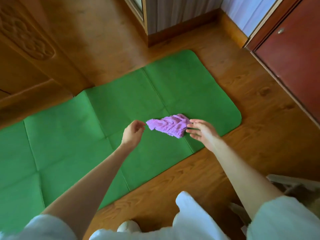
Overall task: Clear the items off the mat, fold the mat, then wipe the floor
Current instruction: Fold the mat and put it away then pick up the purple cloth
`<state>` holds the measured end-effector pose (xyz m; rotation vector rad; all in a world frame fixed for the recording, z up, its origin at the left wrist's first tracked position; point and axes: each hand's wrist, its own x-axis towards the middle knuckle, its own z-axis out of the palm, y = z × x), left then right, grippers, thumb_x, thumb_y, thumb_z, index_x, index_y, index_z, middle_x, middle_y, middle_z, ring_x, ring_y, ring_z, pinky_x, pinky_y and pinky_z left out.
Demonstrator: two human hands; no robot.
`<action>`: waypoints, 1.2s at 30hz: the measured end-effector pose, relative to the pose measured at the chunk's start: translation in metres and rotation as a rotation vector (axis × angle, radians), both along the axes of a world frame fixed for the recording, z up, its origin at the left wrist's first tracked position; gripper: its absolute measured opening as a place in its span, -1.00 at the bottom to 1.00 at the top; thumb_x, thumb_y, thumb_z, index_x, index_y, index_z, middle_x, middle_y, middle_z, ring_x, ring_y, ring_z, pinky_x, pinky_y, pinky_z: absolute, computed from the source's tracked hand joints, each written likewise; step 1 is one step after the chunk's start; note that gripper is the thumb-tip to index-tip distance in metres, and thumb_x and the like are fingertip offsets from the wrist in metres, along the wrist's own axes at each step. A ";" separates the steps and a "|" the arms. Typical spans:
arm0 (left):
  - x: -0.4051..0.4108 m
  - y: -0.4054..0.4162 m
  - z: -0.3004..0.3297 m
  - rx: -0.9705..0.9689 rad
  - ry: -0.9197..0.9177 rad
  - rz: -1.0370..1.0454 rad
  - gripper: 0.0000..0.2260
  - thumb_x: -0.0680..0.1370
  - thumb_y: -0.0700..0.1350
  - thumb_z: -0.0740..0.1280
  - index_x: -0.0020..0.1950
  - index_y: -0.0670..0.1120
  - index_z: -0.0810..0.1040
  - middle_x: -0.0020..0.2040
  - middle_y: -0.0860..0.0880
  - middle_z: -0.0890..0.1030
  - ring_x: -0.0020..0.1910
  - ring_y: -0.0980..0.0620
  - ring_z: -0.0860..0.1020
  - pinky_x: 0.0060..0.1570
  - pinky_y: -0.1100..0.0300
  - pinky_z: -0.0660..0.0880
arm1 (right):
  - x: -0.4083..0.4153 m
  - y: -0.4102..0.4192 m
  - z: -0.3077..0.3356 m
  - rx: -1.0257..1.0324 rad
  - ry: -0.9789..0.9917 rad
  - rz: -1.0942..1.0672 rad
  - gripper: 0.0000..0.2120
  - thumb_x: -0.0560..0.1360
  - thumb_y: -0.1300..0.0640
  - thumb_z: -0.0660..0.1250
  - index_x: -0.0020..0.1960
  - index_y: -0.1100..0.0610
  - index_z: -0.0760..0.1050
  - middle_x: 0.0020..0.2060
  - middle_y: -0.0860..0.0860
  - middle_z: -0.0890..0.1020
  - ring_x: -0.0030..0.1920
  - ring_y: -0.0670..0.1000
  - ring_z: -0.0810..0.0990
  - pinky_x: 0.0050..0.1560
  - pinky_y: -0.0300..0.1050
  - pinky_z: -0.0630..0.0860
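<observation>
With both hands open, the left hand (133, 132) and right hand (201, 131) flanking the crumpled purple cloth (168, 125) on the green mat (86, 135), each should pinch an end and lift it clear.

A crumpled purple cloth (168, 125) lies on the flat green mat (78, 135) (creased into panels) near its right end.

A cloth (168, 125) is seen on the mat's (86, 135) right end, mid-frame, the mat spread across the floor (242, 94).
</observation>
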<state>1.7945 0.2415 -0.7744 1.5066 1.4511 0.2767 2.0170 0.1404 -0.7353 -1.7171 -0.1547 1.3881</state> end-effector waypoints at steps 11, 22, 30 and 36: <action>0.041 0.034 -0.172 0.147 -0.101 -0.120 -0.78 0.51 -0.34 0.23 0.13 -0.19 0.50 0.06 -0.05 0.56 0.01 0.03 0.50 0.09 0.13 0.47 | 0.039 0.046 -0.160 -0.017 -0.208 0.109 -0.75 0.58 0.30 0.14 0.22 0.19 0.44 -0.06 0.08 0.62 -0.13 0.03 0.60 -0.05 -0.13 0.53; 0.063 0.014 -0.238 0.441 0.454 -0.633 -0.28 0.54 -0.01 0.30 0.54 0.00 -0.09 0.54 -0.14 -0.10 0.50 -0.22 -0.12 0.45 -0.18 -0.01 | 0.005 0.049 -0.245 0.045 -1.271 0.831 -0.33 0.44 0.09 0.39 0.48 -0.01 0.19 0.47 0.11 0.19 0.45 0.16 0.15 0.43 0.12 0.17; 0.077 0.028 -0.261 0.528 0.456 -0.653 -0.39 0.58 0.00 0.24 0.54 0.10 -0.02 0.54 -0.07 0.07 0.50 -0.20 -0.01 0.46 -0.16 -0.02 | 0.003 0.060 -0.275 -0.169 -1.224 1.097 -0.20 0.47 -0.06 0.35 0.51 -0.16 -0.11 0.53 0.07 -0.09 0.49 0.25 -0.08 0.40 0.32 0.12; 0.079 0.012 -0.267 0.614 0.207 -0.464 -0.58 0.52 -0.21 0.34 0.38 -0.06 0.43 0.40 -0.18 0.39 0.41 -0.24 0.28 0.39 -0.06 0.17 | 0.002 0.057 -0.279 -0.023 -1.352 0.930 -0.40 0.45 0.31 0.32 0.43 -0.01 0.27 0.36 0.09 0.35 0.32 0.20 0.32 0.24 0.15 0.41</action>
